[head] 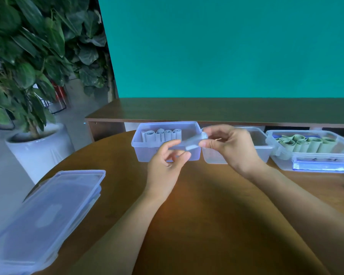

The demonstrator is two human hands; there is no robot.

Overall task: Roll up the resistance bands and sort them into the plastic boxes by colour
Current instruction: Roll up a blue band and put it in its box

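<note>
Between the hands, mid-bench: grey band (192, 142), blurred, long axis running left-right. Right hand (229, 148) pinches its right end; left hand (167, 161) has fingers curled beneath the left end, contact unclear. Grey box (141, 150) with four grey rolls sits just behind the left hand, so that hand is nearer the drop. Middle box (266, 153) holds no rolls; green box (314, 165) far right. Lids (44, 211) near left.
</note>
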